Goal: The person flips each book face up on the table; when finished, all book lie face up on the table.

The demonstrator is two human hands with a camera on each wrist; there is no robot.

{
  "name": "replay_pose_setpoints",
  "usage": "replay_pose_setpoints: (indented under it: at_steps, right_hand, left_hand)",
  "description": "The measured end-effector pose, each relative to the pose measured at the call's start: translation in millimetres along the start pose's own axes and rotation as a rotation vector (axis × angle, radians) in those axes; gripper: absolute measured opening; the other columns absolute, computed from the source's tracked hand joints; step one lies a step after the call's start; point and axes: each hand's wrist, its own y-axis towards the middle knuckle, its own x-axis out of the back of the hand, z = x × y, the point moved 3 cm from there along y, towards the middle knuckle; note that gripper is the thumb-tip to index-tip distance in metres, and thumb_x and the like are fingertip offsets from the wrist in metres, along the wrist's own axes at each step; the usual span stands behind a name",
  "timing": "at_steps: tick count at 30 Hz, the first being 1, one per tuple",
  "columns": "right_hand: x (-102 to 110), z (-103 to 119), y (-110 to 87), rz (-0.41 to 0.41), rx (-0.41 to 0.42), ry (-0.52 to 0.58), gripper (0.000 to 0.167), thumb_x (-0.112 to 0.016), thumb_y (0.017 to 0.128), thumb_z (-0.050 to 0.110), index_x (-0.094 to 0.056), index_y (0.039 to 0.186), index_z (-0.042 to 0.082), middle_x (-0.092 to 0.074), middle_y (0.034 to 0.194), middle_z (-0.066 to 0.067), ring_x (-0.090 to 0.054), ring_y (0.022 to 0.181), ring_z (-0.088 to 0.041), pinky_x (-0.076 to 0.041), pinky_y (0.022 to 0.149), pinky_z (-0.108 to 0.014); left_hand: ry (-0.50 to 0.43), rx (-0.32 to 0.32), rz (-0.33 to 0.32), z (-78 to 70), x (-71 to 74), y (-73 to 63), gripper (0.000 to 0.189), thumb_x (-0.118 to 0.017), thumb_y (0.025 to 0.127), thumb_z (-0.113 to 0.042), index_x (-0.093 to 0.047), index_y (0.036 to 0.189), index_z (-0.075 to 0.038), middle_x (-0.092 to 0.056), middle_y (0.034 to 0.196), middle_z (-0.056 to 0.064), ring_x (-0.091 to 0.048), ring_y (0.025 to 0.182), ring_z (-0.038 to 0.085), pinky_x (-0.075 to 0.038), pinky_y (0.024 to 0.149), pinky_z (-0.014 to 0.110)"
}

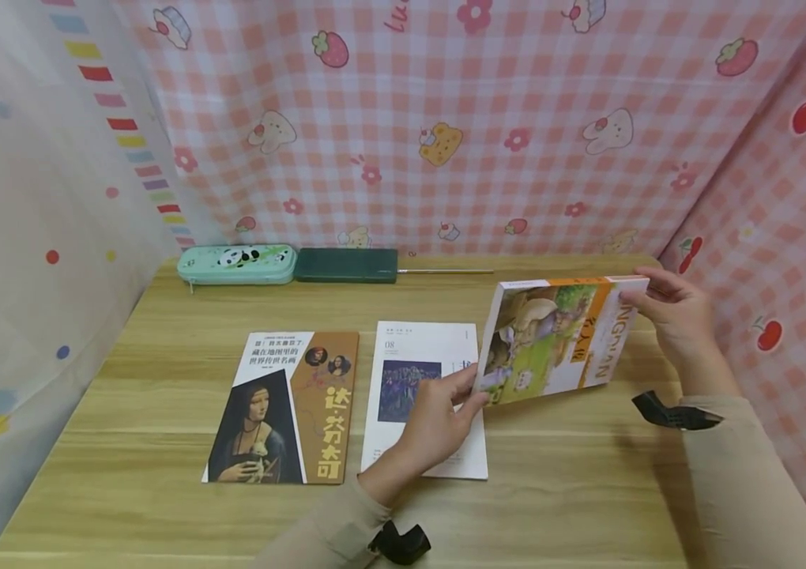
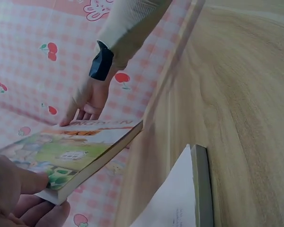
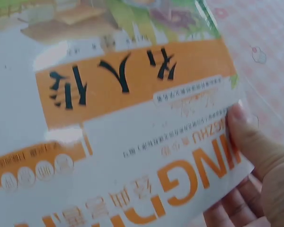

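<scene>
A paperback book with a green picture, an orange band and large orange letters is held tilted above the right part of the table. My left hand pinches its left edge, thumb on the cover. At the opposite edge my right hand grips the upper corner; in the right wrist view its thumb presses the cover and the fingers go beneath. Under my left hand lies a white book, partly hidden. Left of that is a brown and white book with a portrait of a woman.
Along the back of the wooden table lie a mint panda pencil case, a dark green case and a thin metal rod. Patterned cloth hangs behind and at both sides.
</scene>
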Motion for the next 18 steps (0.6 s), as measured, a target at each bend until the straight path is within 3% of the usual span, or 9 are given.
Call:
replay_pose_setpoints:
  at_steps: [6, 10, 15, 18]
  right_hand:
    - [1.5, -12.2, 0.6, -0.130, -0.168, -0.238, 0.027, -0.081, 0.081, -0.006, -0.080, 0.094, 0.018, -0.075, 0.081, 0.009, -0.069, 0.072, -0.002, -0.056, 0.063, -0.014]
    - [4.0, -23.2, -1.3, -0.171, -0.290, -0.474, 0.025, -0.087, 0.081, 0.015, -0.078, 0.102, 0.023, -0.072, 0.081, 0.019, -0.067, 0.073, 0.002, -0.055, 0.064, -0.013]
    - [-0.7, -36.0, -2.2, -0.124, -0.369, -0.795, 0.064, -0.085, 0.080, 0.044, -0.067, 0.131, 0.009, -0.066, 0.084, 0.023, -0.063, 0.075, 0.002, -0.056, 0.062, -0.018]
    - [-4.3, -45.3, -2.1, -0.076, -0.419, -0.815, 0.076, -0.084, 0.081, 0.047, -0.060, 0.140, 0.006, -0.067, 0.094, 0.013, -0.064, 0.077, -0.002, -0.057, 0.064, -0.021]
  left_hand:
    - [-0.016, 0.122, -0.012, 5.4, -9.6, -1.9, 0.056, -0.071, 0.090, 0.005, -0.049, 0.141, 0.013, -0.062, 0.125, 0.031, -0.068, 0.110, 0.033, -0.055, 0.085, 0.019]
    - [-0.071, 0.212, 0.019, 9.9, -16.5, -4.6, 0.070, -0.072, 0.087, 0.007, -0.038, 0.148, 0.012, -0.055, 0.133, 0.033, -0.064, 0.115, 0.035, -0.055, 0.089, 0.022]
    - [-0.097, 0.296, 0.057, 15.4, -17.8, -7.6, 0.080, -0.075, 0.085, 0.003, -0.030, 0.152, 0.011, -0.050, 0.141, 0.031, -0.061, 0.121, 0.035, -0.053, 0.094, 0.027]
    - [-0.085, 0.334, 0.100, 18.9, -17.9, -9.4, 0.082, -0.078, 0.086, -0.003, -0.031, 0.150, 0.014, -0.051, 0.140, 0.032, -0.062, 0.120, 0.036, -0.054, 0.094, 0.029]
